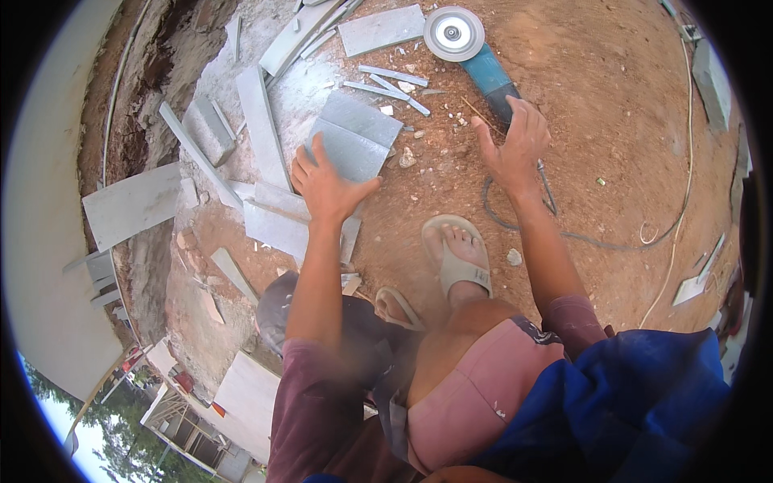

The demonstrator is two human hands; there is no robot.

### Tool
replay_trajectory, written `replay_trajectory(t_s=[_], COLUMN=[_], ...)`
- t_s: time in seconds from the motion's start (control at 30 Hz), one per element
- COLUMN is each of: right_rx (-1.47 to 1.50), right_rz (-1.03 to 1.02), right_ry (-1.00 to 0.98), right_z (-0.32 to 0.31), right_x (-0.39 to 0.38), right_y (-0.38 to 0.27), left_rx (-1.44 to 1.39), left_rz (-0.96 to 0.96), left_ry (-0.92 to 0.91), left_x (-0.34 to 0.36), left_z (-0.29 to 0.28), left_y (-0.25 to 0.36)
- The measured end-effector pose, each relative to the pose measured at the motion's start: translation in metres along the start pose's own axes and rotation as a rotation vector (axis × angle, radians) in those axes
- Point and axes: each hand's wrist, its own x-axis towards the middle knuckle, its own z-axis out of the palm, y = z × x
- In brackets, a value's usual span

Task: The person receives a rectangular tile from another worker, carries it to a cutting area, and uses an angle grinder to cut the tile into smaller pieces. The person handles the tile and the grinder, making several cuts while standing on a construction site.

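My left hand [328, 183] has its fingers spread over the lower left edge of a grey stone tile [360, 129]; whether it touches the tile I cannot tell. A straight line crosses that tile, either a groove or a cut. Beside the dark rear end of an angle grinder [488, 74], my right hand [517, 153] is open with thumb and fingers apart. The grinder lies on the ground, its teal body angled away from me and its round pale disc [453, 34] facing up. Thin stone strips [396, 87] lie between the tile and the grinder.
A grey power cord [592, 241] trails from the grinder across the reddish dirt. Long stone pieces [264, 125] are scattered at the left, with another slab [381, 30] at the far side. My sandalled foot [460, 251] stands just below the tile. A pale wall curves along the left.
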Motion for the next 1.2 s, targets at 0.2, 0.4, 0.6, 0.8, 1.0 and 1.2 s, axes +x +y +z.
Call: replay_trajectory(t_s=[0.2, 0.4, 0.6, 0.8, 1.0, 1.2], right_rx=[0.726, 1.013, 1.113, 1.012, 1.130, 0.984], right_rz=[0.424, 0.683, 0.749, 0.633, 0.410, 0.132], right_ry=[-0.670, -0.702, -0.671, -0.486, -0.681, -1.164], right_z=[0.042, 0.084, 0.098, 0.051, -0.082, -0.305], right_x=[-0.015, -0.008, -0.016, -0.012, 0.066, 0.151], right_y=[-0.082, -0.106, -0.129, -0.134, -0.188, -0.277], left_rx=[0.038, -0.035, -0.521, -0.954, -1.193, -1.263], left_rz=[0.041, 0.079, -0.070, 0.000, -0.101, -0.339], left_ry=[0.026, -0.022, -0.260, -0.272, -0.101, -0.021], left_x=[0.020, 0.045, 0.091, 0.083, 0.015, -0.152], left_z=[0.000, -0.008, 0.013, -0.007, -0.137, -0.342], left_y=[0.018, 0.025, -0.048, -0.028, -0.023, 0.002])
